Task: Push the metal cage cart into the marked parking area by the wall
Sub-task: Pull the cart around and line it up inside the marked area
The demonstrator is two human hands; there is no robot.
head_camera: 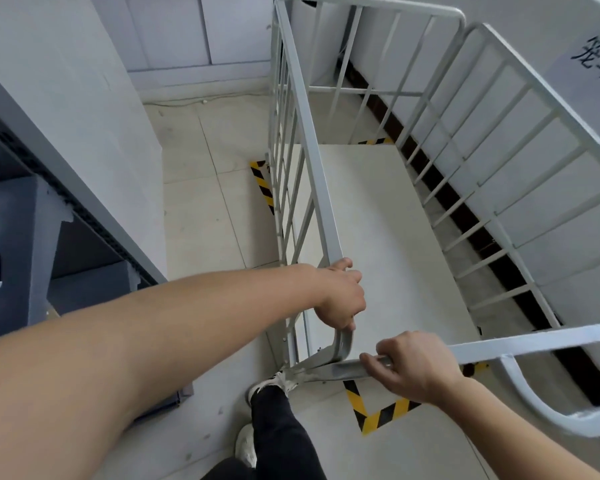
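Nearest: white shoes [273, 383] and dark trousers [284, 438] at the cart's near-left corner, front shoe right up against the lower frame.

Hands apart, both clamped on the cage cart [326, 216]. Left hand [340, 296] is wrapped round the top rail of the left side panel, at the bend. Right hand [413, 368] has its fingers curled over the near cross rail, just right of that corner.

Cart has a white flat base and barred sides, nothing loaded in it. It stands lengthwise along the wall [548, 188], right panel just beside it. Black-yellow hazard tape [378, 412] shows as an L on the floor [201, 188] under the near rail, as a strip along the left panel and as a short piece at the far end of the base.

Around it: a grey rack [32, 220] close on the left, then a white pillar [84, 109], with a lane of floor tile between pillar and cart. Dark skirting [465, 216] runs along the foot of the wall behind the bars. A paper sign [596, 64] with black characters hangs on the wall, cut off by the frame edge. Far end: white cabinets [201, 29], with a thin cable [187, 102] on the floor at their foot.
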